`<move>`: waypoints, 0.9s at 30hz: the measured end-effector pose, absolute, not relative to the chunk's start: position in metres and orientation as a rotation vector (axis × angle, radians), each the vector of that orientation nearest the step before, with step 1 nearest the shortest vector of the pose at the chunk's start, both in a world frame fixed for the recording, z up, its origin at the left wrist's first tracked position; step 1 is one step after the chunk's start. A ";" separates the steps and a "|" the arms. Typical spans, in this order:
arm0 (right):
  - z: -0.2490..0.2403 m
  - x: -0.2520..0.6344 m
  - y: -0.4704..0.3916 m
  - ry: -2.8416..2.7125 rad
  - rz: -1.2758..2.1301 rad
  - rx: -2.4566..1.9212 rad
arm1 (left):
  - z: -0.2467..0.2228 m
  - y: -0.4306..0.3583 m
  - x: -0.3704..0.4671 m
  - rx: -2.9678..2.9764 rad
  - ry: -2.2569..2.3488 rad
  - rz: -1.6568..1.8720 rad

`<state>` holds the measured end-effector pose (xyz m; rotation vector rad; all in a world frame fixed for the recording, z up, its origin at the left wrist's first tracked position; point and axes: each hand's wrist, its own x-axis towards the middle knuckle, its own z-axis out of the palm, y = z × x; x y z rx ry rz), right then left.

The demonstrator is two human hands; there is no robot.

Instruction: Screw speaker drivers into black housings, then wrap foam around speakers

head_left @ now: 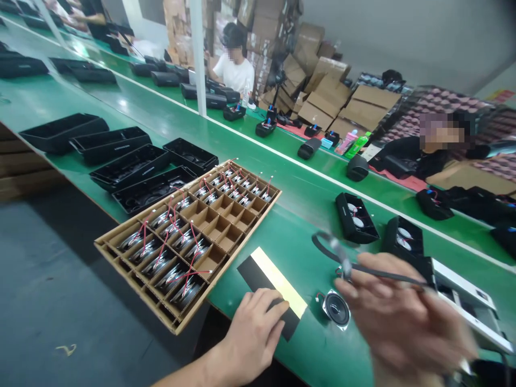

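My left hand [258, 328] rests on a flat sheet, its fingers lying over the sheet's near part. The sheet is part black [255, 271], part pale yellow backing [278, 279]. My right hand [403, 317], smeared by motion, is raised over the bench and closed on a thin black strip [377, 271] that curls into a loop at its far end. Between the hands lies a small square-framed speaker [337, 309], cone up, with a short red lead. Something shiny beside the right fingertips is too blurred to name.
A divided cardboard tray [237, 244] of wired speakers stands left of the sheet. Black speaker housings [141, 188] lie beyond it; two more, one of them [357, 217] at right, hold white-backed speakers. A white metal frame [470, 306] is far right. People sit across the green bench [282, 161].
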<state>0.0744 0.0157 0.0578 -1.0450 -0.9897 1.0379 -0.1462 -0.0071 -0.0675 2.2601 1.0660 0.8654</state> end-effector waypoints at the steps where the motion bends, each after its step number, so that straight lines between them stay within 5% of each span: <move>1: 0.036 0.062 0.019 -0.851 1.196 -0.935 | -0.061 -0.006 -0.155 2.273 1.098 0.958; 4: -0.031 0.026 0.033 -0.689 1.391 -0.826 | -0.041 -0.001 -0.189 2.362 1.387 1.094; 9: -0.094 -0.003 0.051 -0.636 1.567 -0.717 | -0.034 0.016 -0.232 2.529 1.974 0.567; 27: -0.120 -0.027 0.072 -0.509 2.046 -0.187 | -0.025 0.039 -0.245 2.389 1.874 0.368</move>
